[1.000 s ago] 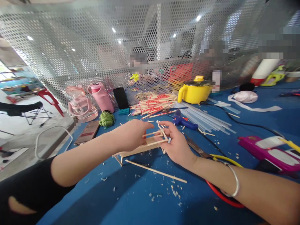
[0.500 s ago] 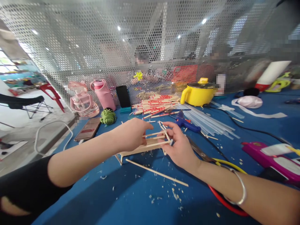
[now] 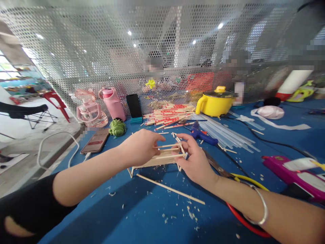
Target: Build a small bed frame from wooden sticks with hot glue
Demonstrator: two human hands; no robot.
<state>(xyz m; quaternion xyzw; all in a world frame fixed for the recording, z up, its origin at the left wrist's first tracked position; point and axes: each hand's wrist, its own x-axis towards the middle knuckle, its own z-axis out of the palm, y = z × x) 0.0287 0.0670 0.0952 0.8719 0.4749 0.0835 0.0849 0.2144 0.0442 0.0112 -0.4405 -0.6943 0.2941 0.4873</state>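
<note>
A small frame of thin wooden sticks stands on the blue table, between both hands. My left hand is closed on the frame's left part, its index finger pointing right and its other fingertips partly hidden. My right hand pinches the frame's right end, where several sticks meet, with thumb and fingers around the corner. One loose stick lies in front of the frame. Just behind my right hand rests a blue glue gun.
Red-wrapped stick bundles, a yellow pot and clear glue sticks stand or lie behind. Scissors are beside my right wrist. A phone, green yarn and a pink bottle are left. A magenta tool lies right.
Both hands keep their hold on the stick frame, with hardly any movement. The frame's near legs sit slightly differently, and the phone's screen looks brighter.
</note>
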